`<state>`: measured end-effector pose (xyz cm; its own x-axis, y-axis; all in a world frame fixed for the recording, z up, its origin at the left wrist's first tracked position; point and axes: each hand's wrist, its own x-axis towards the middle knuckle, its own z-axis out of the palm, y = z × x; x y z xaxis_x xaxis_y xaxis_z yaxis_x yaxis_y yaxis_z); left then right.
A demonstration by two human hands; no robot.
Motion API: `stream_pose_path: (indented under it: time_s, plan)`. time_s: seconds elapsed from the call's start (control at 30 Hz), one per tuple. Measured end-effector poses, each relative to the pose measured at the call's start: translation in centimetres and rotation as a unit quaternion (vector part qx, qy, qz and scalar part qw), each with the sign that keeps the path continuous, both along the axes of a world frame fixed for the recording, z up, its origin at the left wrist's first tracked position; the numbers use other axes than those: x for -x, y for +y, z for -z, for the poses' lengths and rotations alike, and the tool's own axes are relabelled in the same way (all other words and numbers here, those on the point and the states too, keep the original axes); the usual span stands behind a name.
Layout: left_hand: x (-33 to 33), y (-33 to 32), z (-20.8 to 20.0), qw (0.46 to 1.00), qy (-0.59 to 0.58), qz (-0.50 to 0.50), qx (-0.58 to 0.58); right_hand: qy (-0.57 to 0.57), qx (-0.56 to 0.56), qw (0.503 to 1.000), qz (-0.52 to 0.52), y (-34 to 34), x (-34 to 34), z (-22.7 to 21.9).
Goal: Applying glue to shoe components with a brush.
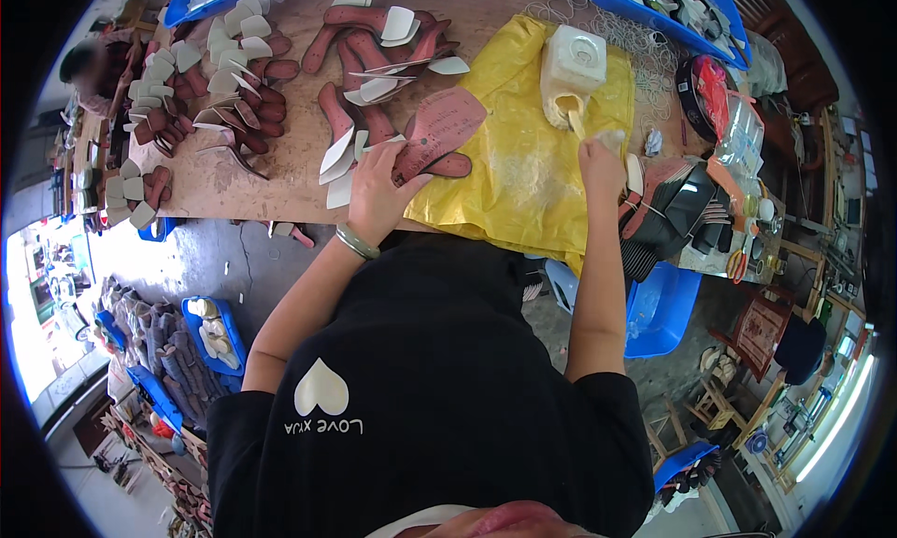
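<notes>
My left hand (377, 191) is at the near edge of a pile of reddish-brown shoe insoles. Its fingers and thumb close around the narrow end of one insole (447, 125), whose wide end points away to the right. A second insole (452, 166) lies just under it. On the right, my right hand (603, 171) is closed on the pale handle of what looks like a brush (576, 124). The brush's far end reaches into the cut opening of a white plastic jug (574, 63), which lies on a yellow plastic sheet (512, 164).
More insoles with white heel pieces (229, 57) cover the table's left. Right of my hand lies a stack of black sole pieces (677, 206), with orange-handled scissors (740, 260) beyond. Blue bins (662, 314) stand below the table; tangled white string (621, 34) lies at the back.
</notes>
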<state>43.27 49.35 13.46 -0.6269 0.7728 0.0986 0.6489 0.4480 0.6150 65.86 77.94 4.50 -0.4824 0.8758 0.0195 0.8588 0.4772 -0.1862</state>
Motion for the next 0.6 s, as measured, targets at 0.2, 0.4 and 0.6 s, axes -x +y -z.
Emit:
stream_pose_path:
  time_s: [0.2,0.4,0.6]
  plan:
    - [0.0,1.5,0.4,0.996,0.078,0.026,-0.04,0.419,0.279,0.861,0.071,-8.2,-1.9,-4.5]
    - [-0.3,1.5,0.3,0.996,0.064,0.052,-0.047,0.44,0.302,0.843,-0.061,-13.2,-0.6,-9.3]
    - [0.7,-0.2,-0.4,0.986,0.026,0.139,-0.089,0.379,0.229,0.896,-0.009,-7.9,-0.4,-8.9]
